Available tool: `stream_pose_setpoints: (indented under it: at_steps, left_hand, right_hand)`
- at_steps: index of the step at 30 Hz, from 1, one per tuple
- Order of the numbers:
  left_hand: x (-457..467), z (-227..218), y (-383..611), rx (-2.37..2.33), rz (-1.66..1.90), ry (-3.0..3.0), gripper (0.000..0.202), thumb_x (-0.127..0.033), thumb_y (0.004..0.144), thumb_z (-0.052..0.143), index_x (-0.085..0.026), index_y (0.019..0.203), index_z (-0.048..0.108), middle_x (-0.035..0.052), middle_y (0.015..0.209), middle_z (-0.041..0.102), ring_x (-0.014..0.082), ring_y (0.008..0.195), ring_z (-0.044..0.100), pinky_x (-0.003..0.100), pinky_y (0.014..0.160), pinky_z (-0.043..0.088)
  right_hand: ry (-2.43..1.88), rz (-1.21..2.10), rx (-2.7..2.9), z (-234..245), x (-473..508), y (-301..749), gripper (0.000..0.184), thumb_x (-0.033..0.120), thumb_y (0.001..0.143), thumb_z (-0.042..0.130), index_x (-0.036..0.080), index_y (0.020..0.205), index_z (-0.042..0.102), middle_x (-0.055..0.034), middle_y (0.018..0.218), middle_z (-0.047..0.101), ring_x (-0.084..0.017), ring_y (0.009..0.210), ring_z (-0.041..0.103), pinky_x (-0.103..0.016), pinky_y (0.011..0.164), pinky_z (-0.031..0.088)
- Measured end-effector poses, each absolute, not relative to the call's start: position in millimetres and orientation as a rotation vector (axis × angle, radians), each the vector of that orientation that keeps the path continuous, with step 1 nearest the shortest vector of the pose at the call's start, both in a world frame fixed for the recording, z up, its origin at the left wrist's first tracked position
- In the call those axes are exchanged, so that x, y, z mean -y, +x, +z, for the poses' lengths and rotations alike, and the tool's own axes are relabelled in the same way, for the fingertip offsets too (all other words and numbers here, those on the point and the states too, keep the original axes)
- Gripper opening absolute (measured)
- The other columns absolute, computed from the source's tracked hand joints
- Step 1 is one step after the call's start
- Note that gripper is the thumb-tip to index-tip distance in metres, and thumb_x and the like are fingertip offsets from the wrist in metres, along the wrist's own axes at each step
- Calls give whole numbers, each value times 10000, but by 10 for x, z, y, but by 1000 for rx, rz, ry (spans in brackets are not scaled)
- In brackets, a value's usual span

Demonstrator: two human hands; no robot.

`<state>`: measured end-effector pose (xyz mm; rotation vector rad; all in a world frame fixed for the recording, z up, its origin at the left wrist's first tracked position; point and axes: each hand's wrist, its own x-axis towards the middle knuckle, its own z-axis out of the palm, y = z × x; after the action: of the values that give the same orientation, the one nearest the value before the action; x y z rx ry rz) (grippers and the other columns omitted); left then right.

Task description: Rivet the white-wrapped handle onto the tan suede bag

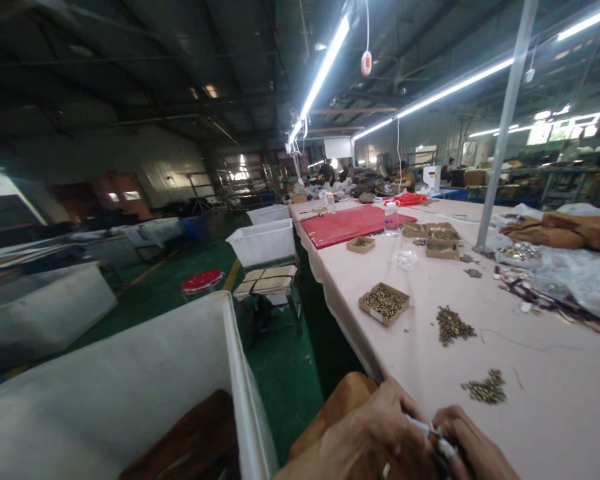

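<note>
At the bottom of the head view, my left hand (365,430) is closed on a brown suede-like cloth (349,395), which drapes at the table's near edge. My right hand (473,443) is close beside it, fingers bent in a pinch. Between the fingertips are narrow white bits (419,424) and something small and dark; I cannot tell whether the white is tape on the fingers or a held part. Ahead on the table lie a small heap of brass-coloured metal pieces (487,388) and a larger heap of them (453,327).
A cardboard box (376,318) of metal pieces stands farther up the pink-covered table (555,413), with a red sheet (350,225) and a clear bottle (391,220) beyond. Right: a metal post (505,127) and plastic bags (570,273). Left: a white bin (130,360) holding brown cloth.
</note>
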<state>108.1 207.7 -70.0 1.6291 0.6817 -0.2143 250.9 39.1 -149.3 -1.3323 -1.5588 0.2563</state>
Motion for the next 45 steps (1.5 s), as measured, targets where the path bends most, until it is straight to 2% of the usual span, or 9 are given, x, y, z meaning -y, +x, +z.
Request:
stream_pose_setpoints:
  at_steps: [3,8,12,15,19,28,34,40,45]
  left_hand:
    - [-1993,-649,1129,-713,-158,1556,412,-263,465,902,-102,837,829,44,690,719,94,436,518,198,360,353]
    - [-1909,-567,1265,-674,-148,1489,321,-206,532,841,-64,818,805,61,696,720,84,472,531,187,380,334]
    - [-1953,-642,1328,-680,-167,1440,299,-164,547,831,-50,821,799,46,656,702,55,441,471,182,381,324]
    - [-1952,-661,1328,-663,-162,1443,304,-173,556,836,-42,827,799,61,676,711,58,445,479,182,379,323]
    - [-1929,-656,1327,-642,-142,1447,326,-188,555,845,-42,843,803,66,689,714,71,466,510,182,378,332]
    - [-1891,-650,1332,-645,-126,1466,281,-182,549,825,-63,802,795,37,640,689,63,440,481,181,370,344]
    - [-1879,-616,1319,-587,-122,1542,268,-242,595,827,-90,815,805,12,606,660,61,419,465,186,368,359]
    - [-1858,-619,1317,-595,-96,1598,235,-226,600,829,-102,797,796,-7,566,633,73,398,465,191,350,361]
    - [-1843,-596,1321,-579,-88,1621,226,-231,614,832,-105,796,786,-11,570,632,80,395,484,197,353,382]
  right_hand:
    - [-1373,290,1489,-1337,-263,2462,131,278,995,455,340,1053,554,-76,934,639,-250,733,668,-378,597,615]
    - [-1478,183,1473,-1069,-59,2552,123,252,1026,491,251,1116,574,-116,1097,610,-272,1016,639,-417,830,587]
    - [-1450,177,1547,-1026,-44,2635,139,196,1016,511,232,1135,574,-119,1127,600,-261,1061,628,-411,868,572]
    - [-1424,194,1595,-1026,-43,2638,178,172,1008,521,236,1163,578,-120,1154,601,-256,1073,633,-410,889,575]
    - [-1411,225,1621,-1021,-49,2627,213,170,1011,520,235,1197,599,-121,1160,603,-251,1064,635,-400,876,579]
    - [-1412,275,1632,-956,-61,2631,170,193,1018,522,222,1136,641,-131,1147,607,-236,1005,637,-357,783,570]
    - [-1386,409,1419,-1008,-44,2640,147,221,1001,584,239,1070,713,-108,1158,664,-249,1034,660,-369,834,558]
    - [-1420,770,1159,-1129,-28,2707,146,331,959,687,208,968,765,-75,961,755,-245,888,699,-326,758,537]
    - [-1422,819,1020,-1141,-34,2726,188,370,885,780,186,916,802,-85,931,777,-242,833,701,-315,721,531]
